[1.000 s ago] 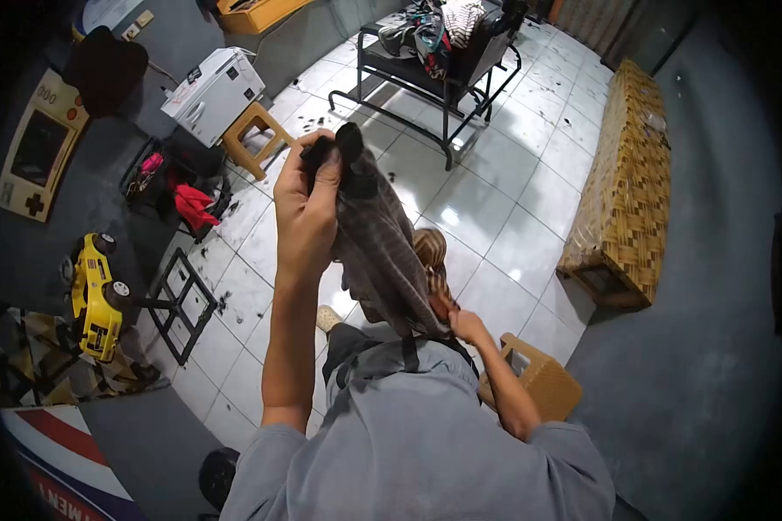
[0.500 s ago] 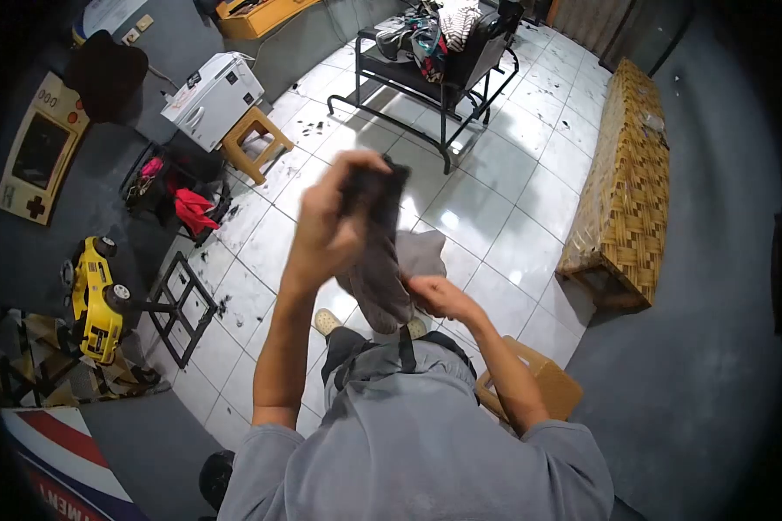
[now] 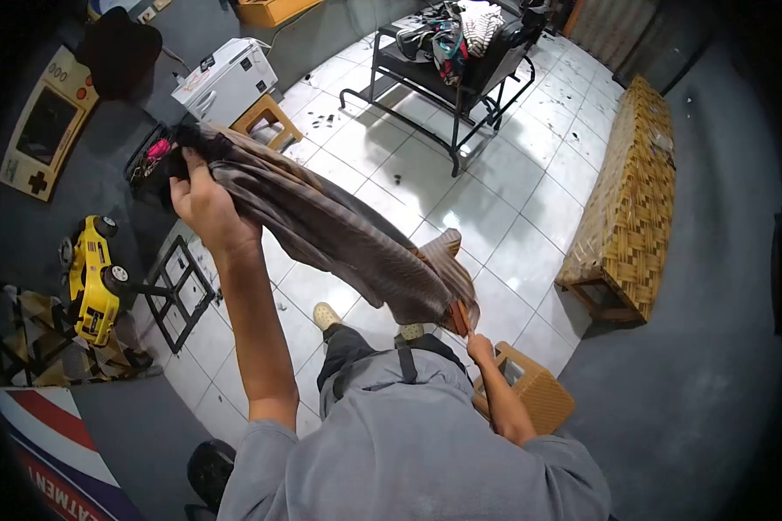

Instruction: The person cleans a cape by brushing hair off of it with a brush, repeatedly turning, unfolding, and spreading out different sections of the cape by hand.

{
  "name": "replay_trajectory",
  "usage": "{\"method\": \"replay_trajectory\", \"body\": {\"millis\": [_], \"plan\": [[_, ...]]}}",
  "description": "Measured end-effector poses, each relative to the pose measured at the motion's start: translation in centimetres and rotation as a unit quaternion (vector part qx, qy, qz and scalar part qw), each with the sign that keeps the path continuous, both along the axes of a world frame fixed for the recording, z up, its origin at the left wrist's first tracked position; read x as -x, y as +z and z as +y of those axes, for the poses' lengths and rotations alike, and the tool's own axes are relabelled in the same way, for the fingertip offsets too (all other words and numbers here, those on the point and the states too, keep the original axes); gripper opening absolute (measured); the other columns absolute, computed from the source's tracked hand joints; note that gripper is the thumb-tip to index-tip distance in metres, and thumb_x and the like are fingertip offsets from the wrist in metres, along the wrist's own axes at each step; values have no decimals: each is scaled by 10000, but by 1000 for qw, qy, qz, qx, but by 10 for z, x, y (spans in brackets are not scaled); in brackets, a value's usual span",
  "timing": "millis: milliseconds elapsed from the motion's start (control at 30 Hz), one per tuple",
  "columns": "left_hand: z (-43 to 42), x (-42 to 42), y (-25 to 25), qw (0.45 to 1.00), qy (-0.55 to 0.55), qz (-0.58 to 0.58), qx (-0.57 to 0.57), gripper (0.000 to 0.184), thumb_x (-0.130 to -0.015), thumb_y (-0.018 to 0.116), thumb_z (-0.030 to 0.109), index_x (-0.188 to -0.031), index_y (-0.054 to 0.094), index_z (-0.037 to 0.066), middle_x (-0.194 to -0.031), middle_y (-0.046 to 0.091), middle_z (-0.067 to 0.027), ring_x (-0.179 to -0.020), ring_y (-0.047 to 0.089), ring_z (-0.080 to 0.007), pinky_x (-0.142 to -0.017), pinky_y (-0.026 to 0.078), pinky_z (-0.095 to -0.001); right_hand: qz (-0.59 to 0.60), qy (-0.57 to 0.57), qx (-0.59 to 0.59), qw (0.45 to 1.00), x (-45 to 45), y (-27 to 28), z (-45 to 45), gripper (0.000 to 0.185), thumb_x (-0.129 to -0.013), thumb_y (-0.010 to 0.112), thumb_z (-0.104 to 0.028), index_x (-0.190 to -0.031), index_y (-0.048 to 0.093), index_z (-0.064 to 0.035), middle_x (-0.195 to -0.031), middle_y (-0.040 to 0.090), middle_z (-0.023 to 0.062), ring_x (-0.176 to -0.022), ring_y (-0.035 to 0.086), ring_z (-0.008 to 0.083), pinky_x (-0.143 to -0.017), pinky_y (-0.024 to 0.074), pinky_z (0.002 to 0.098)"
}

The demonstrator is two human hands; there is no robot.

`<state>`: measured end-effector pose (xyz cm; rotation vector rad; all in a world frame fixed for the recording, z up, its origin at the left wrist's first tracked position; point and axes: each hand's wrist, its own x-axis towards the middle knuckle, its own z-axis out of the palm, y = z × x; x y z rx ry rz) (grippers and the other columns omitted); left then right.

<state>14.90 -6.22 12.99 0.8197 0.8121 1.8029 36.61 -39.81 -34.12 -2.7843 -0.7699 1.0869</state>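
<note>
The person's left hand (image 3: 207,204) is raised, thumb and fingers pinching the black end of a grey-brown striped cloth (image 3: 347,239). The right hand (image 3: 480,349), lower down, has its fingers curled around the opposite end, beside an orange-brown patch. The cloth slants between both hands above the white tiled floor (image 3: 408,195); a tan woven-textured stool (image 3: 543,395) stands near the right forearm.

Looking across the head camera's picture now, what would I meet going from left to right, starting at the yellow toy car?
Yellow toy car → left hand, gripping one end of the brown cloth → cream clog → right hand, at the cloth's other end → woven-patterned box.
</note>
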Motion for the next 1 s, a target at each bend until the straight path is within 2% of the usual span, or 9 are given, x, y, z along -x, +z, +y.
{"method": "replay_trajectory", "body": {"millis": [167,200,267,400,533,733,867,900,1000], "plan": [[25,27,2,997,2,45,-58,173,-936,477,114,-1093,496,46,-983,586,-79,-828,603,-181,-713,525,-301,36,129,28,991,-17,-71,-32,492,-929,337,-336,-928,627,62,-853,634,269,-757,649,358,-669,511,438],[30,32,-2,994,-13,77,-76,194,-933,473,95,-1120,488,48,-1021,576,-83,-884,591,-185,-762,512,-299,14,73,-40,996,-21,-129,-41,433,-933,352,-312,-786,598,13,-667,617,190,-564,616,312,-511,492,418],[36,34,-11,979,-21,144,-140,274,-917,422,-5,-1170,491,76,-1065,562,-53,-986,534,-146,-875,441,-266,242,-409,-172,863,11,-16,28,410,-948,361,-347,-663,483,-79,-506,469,58,-403,487,212,-366,401,358],[30,34,-23,928,-180,285,-160,212,-883,427,-41,-975,610,14,-931,604,-18,-868,539,-82,-799,406,-200,400,-265,-466,743,63,180,154,297,-964,375,-384,-954,481,-106,-613,390,-45,-427,342,57,-371,300,214],[29,30,-19,918,-294,247,-103,196,-886,490,21,-1013,636,-12,-957,643,-38,-899,568,-86,-826,426,-217,488,-74,-590,639,135,338,232,295,-981,352,-356,-926,419,-75,-678,427,11,-495,401,79,-436,362,226],[72,55,-21,959,-248,103,-88,173,-891,551,63,-1030,629,-6,-959,630,-46,-870,573,-89,-789,447,-211,100,130,-639,751,227,289,297,232,-955,402,-191,-1069,417,11,-717,540,270,-669,564,422,-533,453,419],[112,99,-14,963,-261,19,-60,134,-903,532,59,-1004,602,6,-922,624,-55,-831,589,-102,-742,483,-215,-10,335,-239,911,217,174,283,203,-890,444,-135,-1064,529,-75,-806,618,201,-730,613,371,-629,489,457],[119,113,-10,955,-285,2,-80,139,-908,519,55,-1024,581,11,-952,615,-60,-841,588,-108,-747,484,-220,-24,455,-236,858,193,90,264,234,-866,467,-220,-1025,603,-118,-899,644,178,-797,625,354,-672,502,447],[135,148,-2,927,-327,130,-131,235,-908,531,79,-1137,541,27,-902,614,-34,-797,558,-72,-741,453,-212,41,278,-25,959,179,81,261,369,-874,434,-324,-866,634,-14,-890,632,231,-748,632,334,-637,506,441]]}}
